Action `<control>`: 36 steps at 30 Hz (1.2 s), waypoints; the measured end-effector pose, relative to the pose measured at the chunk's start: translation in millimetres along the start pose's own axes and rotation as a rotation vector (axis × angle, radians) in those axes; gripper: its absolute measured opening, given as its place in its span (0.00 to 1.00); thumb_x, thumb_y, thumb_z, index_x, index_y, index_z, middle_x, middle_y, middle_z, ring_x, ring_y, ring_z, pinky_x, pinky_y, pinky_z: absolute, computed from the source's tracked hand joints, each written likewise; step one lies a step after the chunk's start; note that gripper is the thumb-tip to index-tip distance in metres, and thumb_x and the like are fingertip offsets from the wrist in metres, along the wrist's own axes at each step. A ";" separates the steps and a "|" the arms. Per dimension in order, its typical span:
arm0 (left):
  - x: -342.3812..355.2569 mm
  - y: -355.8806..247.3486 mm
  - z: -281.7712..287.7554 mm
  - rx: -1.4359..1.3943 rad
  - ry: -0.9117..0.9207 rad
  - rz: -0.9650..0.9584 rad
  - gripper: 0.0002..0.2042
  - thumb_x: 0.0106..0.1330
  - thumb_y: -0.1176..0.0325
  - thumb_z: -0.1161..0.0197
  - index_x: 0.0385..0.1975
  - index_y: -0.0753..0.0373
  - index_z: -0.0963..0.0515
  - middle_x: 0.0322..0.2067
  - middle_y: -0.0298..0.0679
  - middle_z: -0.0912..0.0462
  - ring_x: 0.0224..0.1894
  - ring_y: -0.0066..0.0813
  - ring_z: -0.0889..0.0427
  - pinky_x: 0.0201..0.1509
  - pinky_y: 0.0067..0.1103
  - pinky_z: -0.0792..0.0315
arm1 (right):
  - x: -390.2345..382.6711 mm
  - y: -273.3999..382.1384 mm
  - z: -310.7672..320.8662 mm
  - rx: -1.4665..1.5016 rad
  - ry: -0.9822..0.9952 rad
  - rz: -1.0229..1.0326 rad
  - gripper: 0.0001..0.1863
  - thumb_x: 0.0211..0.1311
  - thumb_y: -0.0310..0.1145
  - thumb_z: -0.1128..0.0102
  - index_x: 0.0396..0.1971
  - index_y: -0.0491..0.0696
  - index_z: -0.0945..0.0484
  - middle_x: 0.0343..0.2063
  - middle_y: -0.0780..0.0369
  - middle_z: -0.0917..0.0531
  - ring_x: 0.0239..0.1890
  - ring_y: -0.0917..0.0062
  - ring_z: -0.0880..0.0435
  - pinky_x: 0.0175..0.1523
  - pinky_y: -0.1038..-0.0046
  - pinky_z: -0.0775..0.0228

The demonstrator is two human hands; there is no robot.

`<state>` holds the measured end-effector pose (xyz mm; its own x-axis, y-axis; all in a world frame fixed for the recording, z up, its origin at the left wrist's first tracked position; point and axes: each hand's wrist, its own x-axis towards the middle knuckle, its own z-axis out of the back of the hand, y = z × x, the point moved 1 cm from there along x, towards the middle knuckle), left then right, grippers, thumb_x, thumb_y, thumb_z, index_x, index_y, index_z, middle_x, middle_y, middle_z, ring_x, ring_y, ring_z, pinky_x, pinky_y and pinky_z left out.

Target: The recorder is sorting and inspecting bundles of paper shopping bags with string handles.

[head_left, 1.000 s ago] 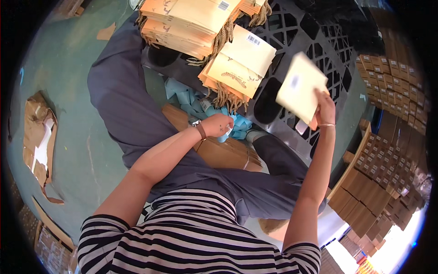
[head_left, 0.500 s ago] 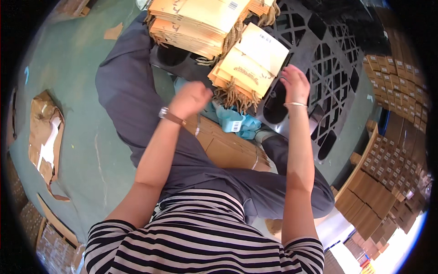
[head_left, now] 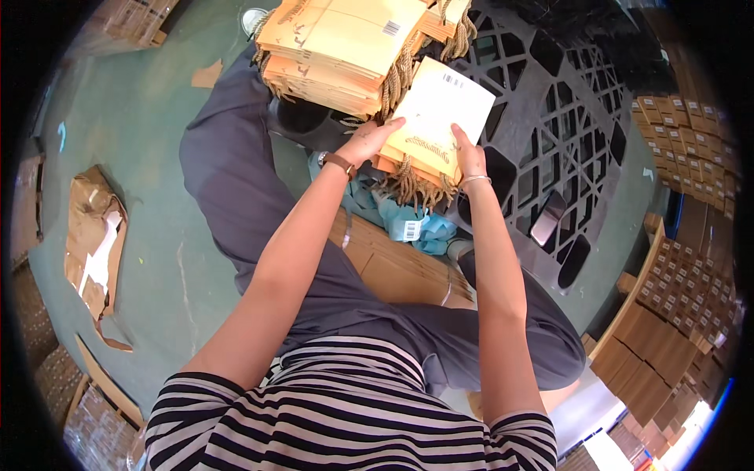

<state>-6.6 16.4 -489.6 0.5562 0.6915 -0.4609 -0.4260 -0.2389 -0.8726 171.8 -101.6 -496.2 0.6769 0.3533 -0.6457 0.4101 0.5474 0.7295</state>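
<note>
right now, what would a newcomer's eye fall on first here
Probably the bright yellow stack with brown rope ends, on the black openwork platform, the left hand and right hand at its sides. A taller yellow pile stands beyond it to the left. The black-and-white striped shirt fills the lower middle.

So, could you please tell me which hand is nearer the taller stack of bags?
Left. The left hand is close to the taller stack, at the left side of the smaller stack; the right hand is farther, at its right side.
</note>
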 end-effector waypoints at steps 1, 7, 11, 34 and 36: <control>-0.1 -5.4 -1.2 -0.104 0.066 0.081 0.27 0.63 0.50 0.48 0.46 0.75 0.27 0.39 0.51 0.21 0.40 0.34 0.21 0.42 0.22 0.28 | 2.3 -0.3 3.4 0.042 0.058 -0.015 0.33 0.53 0.47 0.38 0.48 0.33 0.32 0.40 0.51 0.21 0.36 0.70 0.20 0.39 0.76 0.26; -22.7 -17.4 -29.4 -0.267 0.255 0.105 0.19 0.59 0.65 0.40 0.42 0.77 0.27 0.33 0.45 0.19 0.29 0.27 0.19 0.25 0.15 0.25 | -10.3 0.0 48.4 0.327 0.391 -0.183 0.30 0.56 0.48 0.43 0.50 0.38 0.31 0.39 0.51 0.20 0.34 0.67 0.19 0.36 0.70 0.24; -69.3 -11.9 -94.0 -0.088 0.102 -0.526 0.27 0.47 0.62 0.35 0.40 0.79 0.32 0.33 0.54 0.29 0.27 0.43 0.25 0.33 0.27 0.27 | -21.4 -17.8 129.6 0.393 0.396 -0.142 0.31 0.59 0.44 0.47 0.56 0.38 0.37 0.48 0.48 0.25 0.44 0.62 0.21 0.48 0.65 0.27; -47.3 15.7 -33.9 -0.486 -0.038 -0.489 0.24 0.69 0.58 0.66 0.60 0.64 0.39 0.59 0.41 0.35 0.61 0.31 0.39 0.65 0.26 0.48 | -108.8 42.3 28.9 -1.367 0.201 1.155 0.41 0.32 0.39 0.30 0.51 0.42 0.37 0.41 0.54 0.27 0.43 0.61 0.27 0.46 0.67 0.33; -36.3 15.1 -34.6 -0.495 -0.001 -0.521 0.24 0.69 0.58 0.66 0.59 0.65 0.38 0.58 0.41 0.35 0.60 0.31 0.37 0.64 0.25 0.47 | -109.5 39.7 44.3 -1.367 0.191 1.134 0.43 0.32 0.39 0.29 0.53 0.42 0.38 0.43 0.54 0.28 0.44 0.61 0.28 0.48 0.67 0.34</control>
<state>-8.6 -35.9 -491.7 0.5983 0.8005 0.0354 0.2685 -0.1587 -0.9501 141.0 -152.2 -386.6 0.1257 0.9873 -0.0974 -0.9757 0.1408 0.1681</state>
